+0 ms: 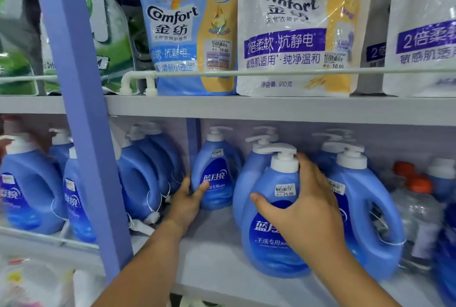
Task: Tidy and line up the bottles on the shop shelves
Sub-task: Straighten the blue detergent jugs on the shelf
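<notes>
Both hands (pixel 306 210) (pixel 188 198) reach forward, each gripping a blue bottle (pixel 276 227) (pixel 214 178).

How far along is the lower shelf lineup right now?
Done: little looks lined up yet. In hand: the left hand grips the small pump bottle set back on the shelf, and the right hand grips the front pump bottle. Left: the handled jugs beside them still face sideways.

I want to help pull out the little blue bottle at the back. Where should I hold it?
Hold the small blue bottle round its wide body, coming straight in from the front like the left hand does. Its label faces you and both sides are free. The white pump on top is thin and sits close under the shelf, so it's probably a poor grip.
</notes>
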Demonstrator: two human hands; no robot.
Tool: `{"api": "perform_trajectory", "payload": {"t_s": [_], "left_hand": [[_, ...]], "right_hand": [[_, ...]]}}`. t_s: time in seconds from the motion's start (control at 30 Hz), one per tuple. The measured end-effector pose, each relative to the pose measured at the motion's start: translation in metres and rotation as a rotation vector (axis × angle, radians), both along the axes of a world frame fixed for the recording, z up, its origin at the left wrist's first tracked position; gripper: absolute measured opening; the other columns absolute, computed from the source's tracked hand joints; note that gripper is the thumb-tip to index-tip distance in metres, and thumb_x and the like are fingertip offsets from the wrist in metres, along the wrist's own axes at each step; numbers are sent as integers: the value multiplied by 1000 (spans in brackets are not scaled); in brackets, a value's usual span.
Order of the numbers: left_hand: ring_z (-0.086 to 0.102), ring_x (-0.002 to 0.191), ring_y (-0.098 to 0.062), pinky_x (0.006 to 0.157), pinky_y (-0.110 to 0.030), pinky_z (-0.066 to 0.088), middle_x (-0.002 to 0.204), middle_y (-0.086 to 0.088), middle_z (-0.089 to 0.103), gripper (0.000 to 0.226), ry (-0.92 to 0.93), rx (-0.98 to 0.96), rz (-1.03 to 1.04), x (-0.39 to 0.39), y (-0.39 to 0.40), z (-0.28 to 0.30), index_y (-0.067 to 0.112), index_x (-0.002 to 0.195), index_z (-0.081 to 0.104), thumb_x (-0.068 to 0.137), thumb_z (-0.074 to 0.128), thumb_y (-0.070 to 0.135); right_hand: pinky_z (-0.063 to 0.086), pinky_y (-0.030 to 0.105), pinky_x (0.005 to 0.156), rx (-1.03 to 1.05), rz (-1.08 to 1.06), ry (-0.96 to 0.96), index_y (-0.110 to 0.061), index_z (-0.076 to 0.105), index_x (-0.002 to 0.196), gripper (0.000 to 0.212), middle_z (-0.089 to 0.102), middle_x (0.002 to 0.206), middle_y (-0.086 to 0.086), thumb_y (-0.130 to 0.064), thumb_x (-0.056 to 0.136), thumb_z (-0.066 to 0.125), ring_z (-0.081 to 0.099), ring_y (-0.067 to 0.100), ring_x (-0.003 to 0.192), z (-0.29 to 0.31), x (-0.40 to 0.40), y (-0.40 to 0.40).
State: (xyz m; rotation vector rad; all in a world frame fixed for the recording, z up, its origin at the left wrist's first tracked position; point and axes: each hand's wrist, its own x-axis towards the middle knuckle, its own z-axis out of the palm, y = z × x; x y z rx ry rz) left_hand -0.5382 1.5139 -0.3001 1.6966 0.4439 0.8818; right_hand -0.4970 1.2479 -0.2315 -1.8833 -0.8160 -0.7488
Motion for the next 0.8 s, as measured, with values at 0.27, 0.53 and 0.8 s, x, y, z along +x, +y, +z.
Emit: {"api": "perform_trajectory", "payload": {"t_s": [0.27, 0.53, 0.8], "left_hand": [[63, 114, -11, 101, -31, 49, 123, 5, 67, 41, 37, 113, 130, 8, 14, -7, 38, 135, 56, 95, 63, 40], [64, 106, -25, 96, -43, 52, 112, -6, 65, 57, 118, 235, 308, 21, 14, -10, 16, 122, 50, 77, 85, 16], [57, 113, -38, 93, -37, 45, 125, -21, 56, 76, 251, 395, 347, 46, 13, 3, 4, 130, 51, 67, 92, 21]], "right_hand": [[50, 40, 95, 7, -30, 2, -31, 41, 135, 87, 57, 122, -10, -64, 63, 75, 51, 19, 113, -2, 5, 6], [49, 41, 99, 8, -34, 28, -29, 39, 140, 92, 55, 125, -9, -62, 63, 78, 48, 18, 118, -4, 6, 7], [47, 42, 97, 14, -60, 22, -26, 37, 141, 94, 55, 125, -6, -70, 63, 64, 47, 18, 116, -3, 5, 9]]}}
